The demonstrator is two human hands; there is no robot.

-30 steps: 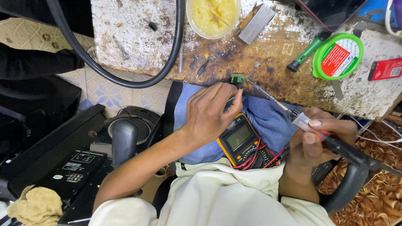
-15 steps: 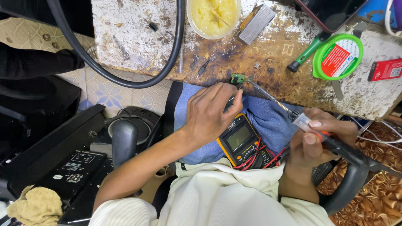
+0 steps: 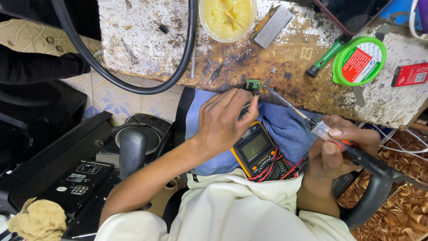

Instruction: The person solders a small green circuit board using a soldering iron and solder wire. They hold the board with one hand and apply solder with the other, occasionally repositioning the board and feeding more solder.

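Note:
My right hand (image 3: 339, 149) grips a soldering iron (image 3: 356, 154) whose thin metal tip (image 3: 278, 97) reaches up-left to a small green circuit board (image 3: 254, 83) at the near edge of the worn bench (image 3: 285, 62). My left hand (image 3: 225, 119) rests just below that board, thumb and forefinger pinched on a thin dark wire that points toward it. A yellow and black multimeter (image 3: 258, 151) with red and black leads lies on my lap on blue cloth (image 3: 285, 129), between the two hands.
On the bench are a tub of yellow paste (image 3: 227, 18), a grey metal block (image 3: 273, 26), a green-rimmed solder reel (image 3: 360, 61), a green-handled screwdriver (image 3: 325, 57) and a thick black cable (image 3: 133, 82). A black amplifier box (image 3: 76, 178) and a yellow rag (image 3: 38, 221) sit lower left.

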